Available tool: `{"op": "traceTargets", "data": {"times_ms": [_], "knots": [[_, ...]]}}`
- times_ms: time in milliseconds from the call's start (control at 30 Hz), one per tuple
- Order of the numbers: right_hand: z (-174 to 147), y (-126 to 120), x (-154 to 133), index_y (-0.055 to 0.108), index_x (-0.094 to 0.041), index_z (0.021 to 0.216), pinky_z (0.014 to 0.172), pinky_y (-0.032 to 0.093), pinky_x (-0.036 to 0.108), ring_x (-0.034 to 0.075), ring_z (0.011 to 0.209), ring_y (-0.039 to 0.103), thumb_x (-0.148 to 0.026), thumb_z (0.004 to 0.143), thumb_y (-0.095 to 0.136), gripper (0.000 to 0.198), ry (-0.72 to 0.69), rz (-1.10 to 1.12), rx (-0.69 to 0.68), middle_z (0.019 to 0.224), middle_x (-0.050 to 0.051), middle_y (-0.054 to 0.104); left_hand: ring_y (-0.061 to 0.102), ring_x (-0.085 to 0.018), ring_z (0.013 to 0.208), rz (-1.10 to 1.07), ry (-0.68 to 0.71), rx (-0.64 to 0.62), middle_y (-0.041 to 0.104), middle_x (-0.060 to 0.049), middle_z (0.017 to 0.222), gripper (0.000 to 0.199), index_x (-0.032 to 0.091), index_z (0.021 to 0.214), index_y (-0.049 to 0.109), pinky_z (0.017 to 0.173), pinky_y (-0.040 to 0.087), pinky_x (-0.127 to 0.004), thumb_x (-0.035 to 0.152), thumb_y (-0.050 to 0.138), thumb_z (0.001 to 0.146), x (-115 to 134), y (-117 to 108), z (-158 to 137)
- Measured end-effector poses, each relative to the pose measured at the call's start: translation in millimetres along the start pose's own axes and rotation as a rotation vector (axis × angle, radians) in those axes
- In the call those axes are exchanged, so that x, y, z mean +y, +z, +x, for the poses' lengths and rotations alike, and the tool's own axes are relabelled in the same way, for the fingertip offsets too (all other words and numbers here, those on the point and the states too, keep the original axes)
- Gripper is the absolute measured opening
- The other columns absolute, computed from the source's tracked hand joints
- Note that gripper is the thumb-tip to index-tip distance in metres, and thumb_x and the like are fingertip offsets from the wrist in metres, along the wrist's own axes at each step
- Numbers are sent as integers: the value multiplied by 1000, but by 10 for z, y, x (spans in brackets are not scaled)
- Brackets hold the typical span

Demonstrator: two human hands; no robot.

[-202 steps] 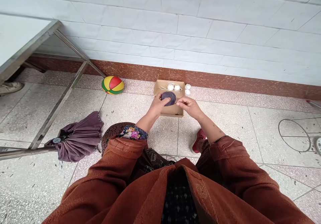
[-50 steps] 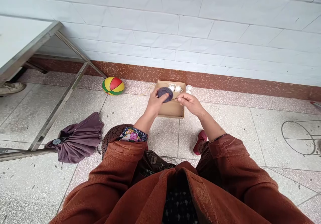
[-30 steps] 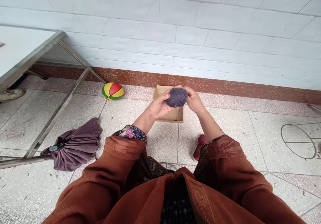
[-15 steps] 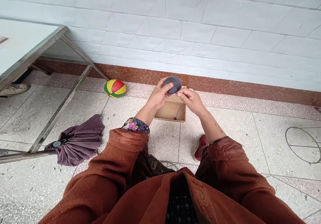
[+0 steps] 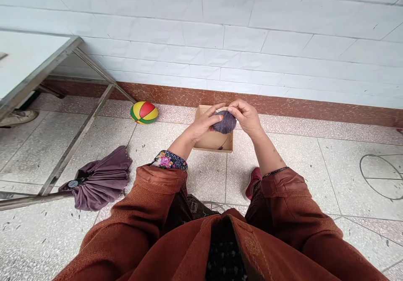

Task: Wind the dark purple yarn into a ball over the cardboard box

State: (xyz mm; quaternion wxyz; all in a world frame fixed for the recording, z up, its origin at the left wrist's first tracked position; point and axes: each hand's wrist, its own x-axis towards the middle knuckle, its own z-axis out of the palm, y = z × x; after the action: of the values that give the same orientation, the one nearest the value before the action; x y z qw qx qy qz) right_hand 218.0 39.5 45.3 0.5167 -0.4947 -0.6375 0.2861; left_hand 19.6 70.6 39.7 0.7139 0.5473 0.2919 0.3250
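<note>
A ball of dark grey-purple yarn (image 5: 225, 124) is held above an open cardboard box (image 5: 204, 142) on the floor. My left hand (image 5: 206, 123) grips the ball from its left side, thumb on the front and fingers over the top. At the ball's upper right, my right hand (image 5: 245, 116) has thumb and forefinger pinched together; the strand between them is too fine to see clearly. Inside the box, near its front right corner, lies a small dark piece with a thin strand (image 5: 221, 148).
A red, yellow and green ball (image 5: 144, 112) rests by the wall. A folded purple umbrella (image 5: 102, 180) lies left, beside a metal-framed table (image 5: 34, 73). Someone's shoe (image 5: 19, 117) shows under the table. A wire ring (image 5: 382, 178) lies on the floor at right.
The yarn ball has moved slightly right and down and has been turned. My right hand has shifted from the ball's lower right to its upper right.
</note>
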Motion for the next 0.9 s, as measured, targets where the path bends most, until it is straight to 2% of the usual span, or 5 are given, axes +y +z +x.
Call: {"op": "traceTargets", "data": {"times_ms": [133, 267, 433, 633, 900], "knots": [[-51, 13, 114, 68, -25, 86, 75, 45, 34, 19, 78, 54, -51, 98, 66, 29, 31, -13, 28, 83, 2, 63, 69, -28, 106, -203, -32, -81, 67, -12, 131, 65, 27, 138, 67, 82, 60, -39, 55, 75, 80, 67, 44, -46], [-110, 53, 96, 68, -25, 88, 75, 44, 35, 19, 76, 52, -53, 100, 63, 31, 6, -64, -17, 82, 2, 63, 70, -30, 110, -351, 60, 35, 70, -15, 127, 68, 20, 134, 66, 81, 62, -37, 64, 69, 83, 87, 39, -7], [-113, 92, -23, 68, -25, 89, 76, 44, 35, 19, 79, 55, -59, 100, 61, 36, -21, -67, -90, 85, 3, 65, 67, -32, 119, -316, 123, 210, 71, -14, 128, 61, 21, 130, 65, 82, 61, -35, 63, 70, 85, 44, -18, 77], [-80, 82, -41, 68, -25, 86, 82, 46, 36, 19, 82, 57, -56, 101, 62, 35, -48, -62, -96, 86, 3, 66, 66, -30, 118, -254, 136, 196, 69, -13, 127, 63, 23, 130, 63, 81, 59, -35, 66, 72, 84, 20, -31, 91], [-52, 82, -75, 66, -24, 83, 77, 47, 34, 19, 79, 58, -62, 100, 59, 42, -79, -100, -68, 83, 2, 67, 69, -24, 112, -380, 151, 203, 72, -10, 124, 59, 24, 128, 65, 75, 56, -27, 60, 78, 83, 46, 1, 79]]}}
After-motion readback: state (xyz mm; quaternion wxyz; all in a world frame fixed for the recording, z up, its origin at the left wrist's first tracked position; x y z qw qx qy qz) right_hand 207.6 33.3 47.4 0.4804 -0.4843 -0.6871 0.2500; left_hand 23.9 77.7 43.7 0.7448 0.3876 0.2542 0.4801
